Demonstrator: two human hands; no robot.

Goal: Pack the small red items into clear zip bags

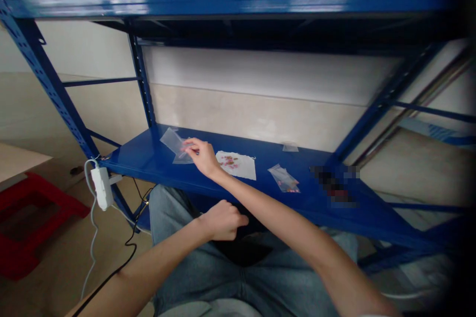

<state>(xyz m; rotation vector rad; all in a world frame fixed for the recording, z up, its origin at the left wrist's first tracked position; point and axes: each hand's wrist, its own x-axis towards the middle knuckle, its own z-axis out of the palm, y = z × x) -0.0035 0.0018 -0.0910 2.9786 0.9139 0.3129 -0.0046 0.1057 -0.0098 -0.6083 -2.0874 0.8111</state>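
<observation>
My right hand (203, 156) reaches across to the left part of the blue shelf (148, 156) and pinches a small clear plastic bag (171, 142) lying there. My left hand (222, 220) is curled into a loose fist below the shelf's front edge, over my lap; whether it holds anything I cannot make out. A white sheet (238, 164) with several small pink and red pieces on it lies just right of my right hand. Further right lies another clear bag (284, 179) with small coloured pieces inside.
A small clear bag (290, 147) lies near the back wall. A blurred-out dark patch (334, 183) is on the shelf's right part. A white power strip (101, 187) with cables hangs at the left front corner. A red stool (29, 223) stands on the floor at left.
</observation>
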